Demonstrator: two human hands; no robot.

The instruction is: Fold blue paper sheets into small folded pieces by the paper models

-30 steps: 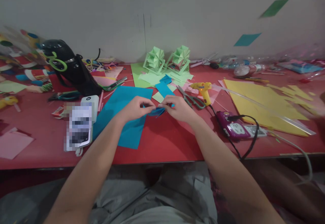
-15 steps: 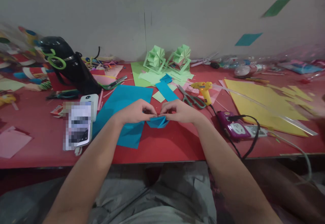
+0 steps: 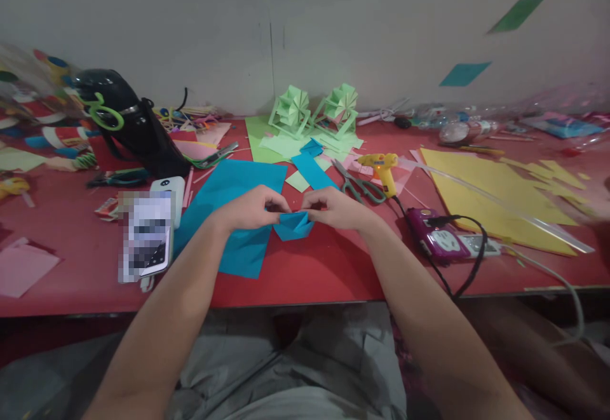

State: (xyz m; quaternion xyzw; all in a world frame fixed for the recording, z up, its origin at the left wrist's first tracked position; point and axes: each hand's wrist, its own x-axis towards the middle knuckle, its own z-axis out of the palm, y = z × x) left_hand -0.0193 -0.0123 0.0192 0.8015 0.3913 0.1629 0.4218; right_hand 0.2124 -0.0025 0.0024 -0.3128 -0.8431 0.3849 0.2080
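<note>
Between my two hands is a small folded piece of blue paper (image 3: 293,227), held just above the red table. My left hand (image 3: 252,209) pinches its left side, and my right hand (image 3: 331,208) pinches its right side. The fingertips are partly hidden behind the paper and the hands. Under and beside my left hand lies a large blue sheet (image 3: 243,251). Beyond my hands are a blue paper strip (image 3: 314,171) and a small folded blue piece (image 3: 312,147). Green-handled scissors (image 3: 357,186) lie past my right hand, next to a yellow glue gun (image 3: 385,172).
Two green folded-paper models (image 3: 291,112) stand at the back. On the left are a phone (image 3: 155,236) and a black holder (image 3: 128,121). A purple power socket (image 3: 438,237) with cables and yellow sheets (image 3: 481,191) lie on the right. Another person's leg shows lower right.
The folded blue paper has tilted between my fingers, so more of its front face shows. Both hands stay in nearly the same place.
</note>
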